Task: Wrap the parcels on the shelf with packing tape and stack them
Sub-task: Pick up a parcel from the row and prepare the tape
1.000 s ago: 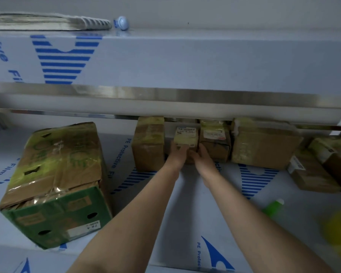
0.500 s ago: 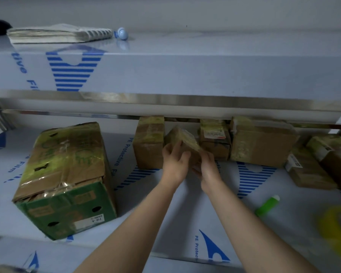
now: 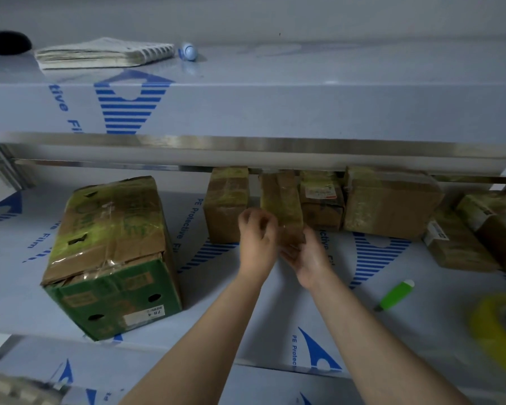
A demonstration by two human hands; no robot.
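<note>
The right hand [image 3: 306, 257] is cupping the lower end of the small parcel [image 3: 279, 200], grip clamped on it. The left hand [image 3: 257, 238] is curling alongside; I cannot tell its grip.

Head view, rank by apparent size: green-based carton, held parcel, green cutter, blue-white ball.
1. green-based carton
2. held parcel
3. green cutter
4. blue-white ball, but it sits farther back, so its rank is unsure.

Noted on top tier [image 3: 333, 68], left to right: black rounded object [image 3: 6, 42] at the frame edge, flat stack of papers [image 3: 100, 52] with ridged right end, small white-and-blue ball [image 3: 188, 51] just beside it. Lower down, at right: green cutter-like tool [image 3: 395, 295] with white tip, lying flat.
</note>
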